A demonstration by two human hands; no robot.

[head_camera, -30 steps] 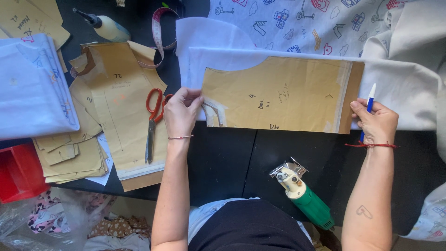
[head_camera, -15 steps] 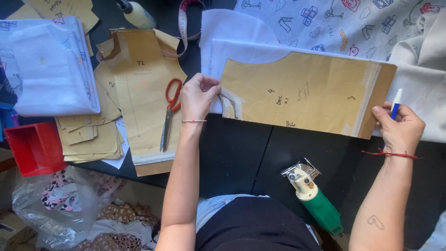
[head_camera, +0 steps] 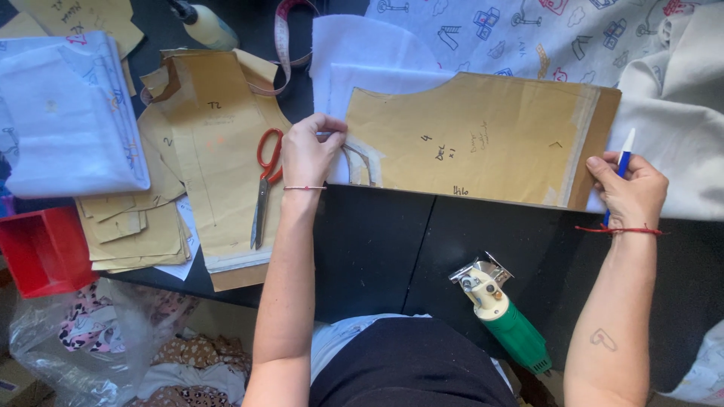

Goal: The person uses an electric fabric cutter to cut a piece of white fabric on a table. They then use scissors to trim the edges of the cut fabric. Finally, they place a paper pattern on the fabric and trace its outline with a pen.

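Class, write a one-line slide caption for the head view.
Left hand pins a brown paper pattern on white fabric; right hand grips a blue-and-white pen.

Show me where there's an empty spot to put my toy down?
Bare black table lies below the brown paper pattern, between the left hand and the green cutter. Around the scissors and paper stack is crowded.

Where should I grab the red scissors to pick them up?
Take the scissors by the red handle loops, which lie at the far end beside the left hand. Come from above; the blades point toward the person, lying flat on the brown paper pattern.
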